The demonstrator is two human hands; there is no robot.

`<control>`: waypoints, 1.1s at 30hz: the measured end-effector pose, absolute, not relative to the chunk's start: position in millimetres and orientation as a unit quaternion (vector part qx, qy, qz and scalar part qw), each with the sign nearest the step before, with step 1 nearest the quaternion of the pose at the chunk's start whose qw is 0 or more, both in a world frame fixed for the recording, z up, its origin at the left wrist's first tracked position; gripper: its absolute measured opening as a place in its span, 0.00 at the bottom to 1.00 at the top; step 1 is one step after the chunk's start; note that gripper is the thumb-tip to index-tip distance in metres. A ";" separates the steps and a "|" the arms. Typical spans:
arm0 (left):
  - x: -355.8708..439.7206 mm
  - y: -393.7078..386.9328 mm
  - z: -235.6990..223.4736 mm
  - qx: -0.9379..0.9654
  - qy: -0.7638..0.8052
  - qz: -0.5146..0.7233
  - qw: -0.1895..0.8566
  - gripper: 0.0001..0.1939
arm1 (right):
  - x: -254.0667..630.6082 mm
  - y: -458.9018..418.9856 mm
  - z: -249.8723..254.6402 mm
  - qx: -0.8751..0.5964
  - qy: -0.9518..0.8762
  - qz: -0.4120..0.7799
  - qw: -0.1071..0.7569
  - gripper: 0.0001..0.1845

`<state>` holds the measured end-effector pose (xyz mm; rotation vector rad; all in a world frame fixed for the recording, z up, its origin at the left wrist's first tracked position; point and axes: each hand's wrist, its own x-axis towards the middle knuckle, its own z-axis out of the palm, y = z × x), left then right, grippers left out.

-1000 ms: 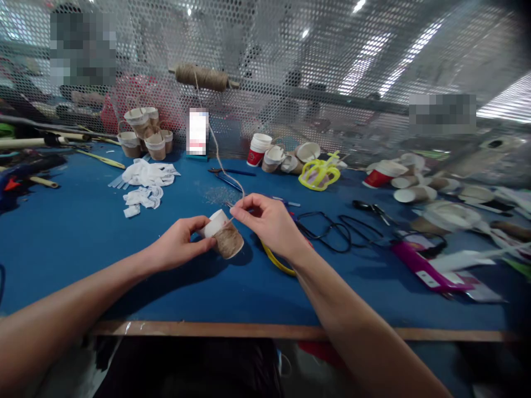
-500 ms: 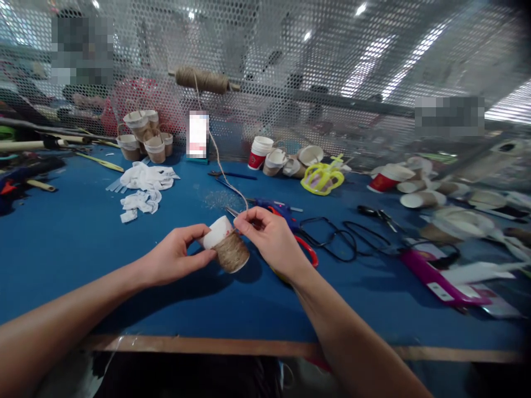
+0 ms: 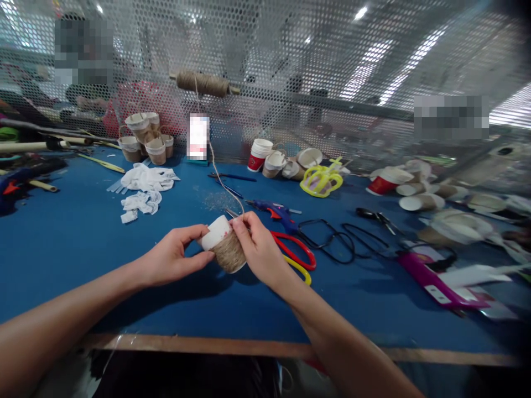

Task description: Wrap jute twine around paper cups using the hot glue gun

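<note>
Perforated mesh (image 3: 352,61) backs a blue counter (image 3: 83,249), with a spool (image 3: 202,83) of twine (image 3: 214,160) mounted level against it. One cup (image 3: 228,249), white at one end and twine-wrapped at the other, is tilted between the two hands over the counter. Left hand (image 3: 176,254): grip closed on the cup, thumb and fingers at its white part. Right hand (image 3: 259,246): grip pinching the twine against the cup's side; exact fingertip contact partly hidden. Scissors (image 3: 307,249), with red and yellow handles, lie just beside the right hand; a blue glue gun (image 3: 284,215) lies beyond.
</note>
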<state>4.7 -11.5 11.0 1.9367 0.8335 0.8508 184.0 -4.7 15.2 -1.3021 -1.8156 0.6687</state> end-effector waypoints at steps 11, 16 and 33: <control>-3.8 6.0 13.8 0.644 0.439 0.461 0.424 0.10 | 188.5 -2.7 20.0 -0.526 -0.720 0.218 0.397 0.10; -0.7 3.6 11.5 0.658 0.423 0.445 0.437 0.14 | 188.7 -1.4 14.1 -0.516 -0.738 0.203 0.384 0.11; -3.7 14.4 5.0 0.616 0.461 0.446 0.458 0.06 | 182.6 -4.9 11.7 -0.507 -0.749 0.199 0.377 0.10</control>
